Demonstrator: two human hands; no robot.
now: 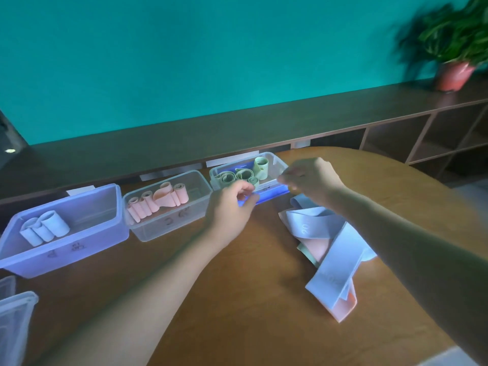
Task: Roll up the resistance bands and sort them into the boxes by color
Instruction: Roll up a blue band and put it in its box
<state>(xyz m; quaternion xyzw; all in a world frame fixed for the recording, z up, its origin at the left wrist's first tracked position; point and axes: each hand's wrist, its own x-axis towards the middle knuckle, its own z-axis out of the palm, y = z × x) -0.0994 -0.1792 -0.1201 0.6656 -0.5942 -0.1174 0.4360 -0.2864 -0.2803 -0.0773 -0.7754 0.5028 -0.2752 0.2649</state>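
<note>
Three boxes stand in a row at the table's far edge. The purple box (87,249) holds lavender rolls (45,228), the clear middle box (169,228) holds pink rolls (158,202), and the right box (266,195) holds green rolls (245,175). My left hand (232,207) hovers at the front rim of the right box, fingers loosely curled, just below a small green roll (254,180). My right hand (311,178), blurred, is at that box's right end and shows nothing in its fingers. Unrolled lavender bands (332,273), a pink one (317,247) and a green one lie heaped under my right forearm.
Clear plastic lids or containers (13,320) sit at the near left corner. Behind the boxes runs a dark low shelf unit (237,128) with a potted plant (454,72) at the far right. The wooden table (237,286) curves away on the right.
</note>
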